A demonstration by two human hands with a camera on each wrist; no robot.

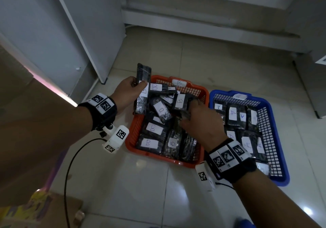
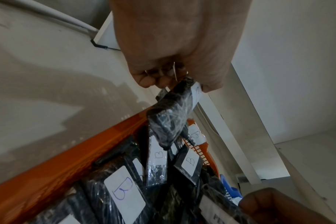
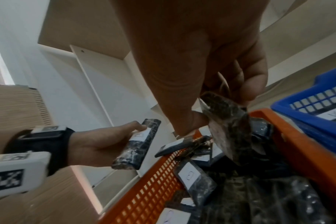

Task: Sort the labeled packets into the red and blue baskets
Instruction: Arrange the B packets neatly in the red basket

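Sorting looks nearly finished, judging by the fill. The red perforated plastic basket [image 1: 197, 93] on the tiled floor [image 1: 158, 192] is packed with black plastic-wrapped packets bearing white B labels [image 1: 152, 129], and the blue perforated plastic basket [image 1: 264, 118] to its right holds similar black packets with white A labels [image 1: 232, 113]. No loose pile of unsorted packets shows in any view; only the two packets in hand look unplaced.

Left hand [image 1: 126, 93]: grip closed, thumb and fingers pinching a black wrapped packet with a white B label [image 1: 143, 90] at its middle, thumb on the label. The packet stands nearly upright, sticking out above and below the grip. It hangs over the far-left corner of the red basket, just above the packets there. B label over B basket, so it likely just needs dropping.

Right hand [image 1: 199, 121]: grip closed on a dark wrapped packet [image 3: 228, 125], pinched at its top edge between thumb and fingers [image 3: 247, 84], the body dangling below the grip. Its label is not readable in any view, so cannot tell which basket it belongs in. It hangs over the right part of the red basket, with the blue basket's near wall just to the right of the grip.
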